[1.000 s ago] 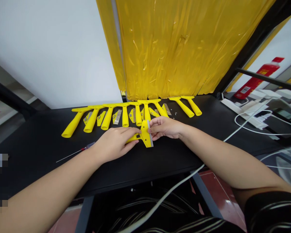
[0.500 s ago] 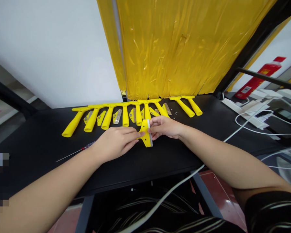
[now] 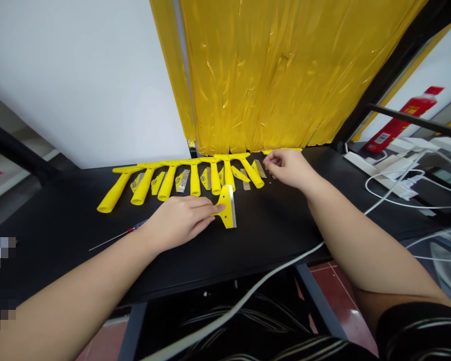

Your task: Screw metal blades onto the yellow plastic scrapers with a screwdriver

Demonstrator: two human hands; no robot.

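The counter (image 3: pixel 278 235) is a smooth, black, dark-legged surface running left to right, its near half mostly bare. Along the far side lie seven yellow handles (image 3: pixel 194 178) in a row, crosspieces at the far edge, hollow round ends toward the near side. In the gaps between them sit small yellow plates (image 3: pixel 157 183), some with metal fittings, and flat silvery blades (image 3: pixel 182 181). Farther right, beside the right hand (image 3: pixel 287 168), are tiny pale bits (image 3: pixel 269 182), too small to identify. On the left, a slim screwdriver (image 3: pixel 129 230) lies diagonally, shaft pointing near and left, grip partly covered.
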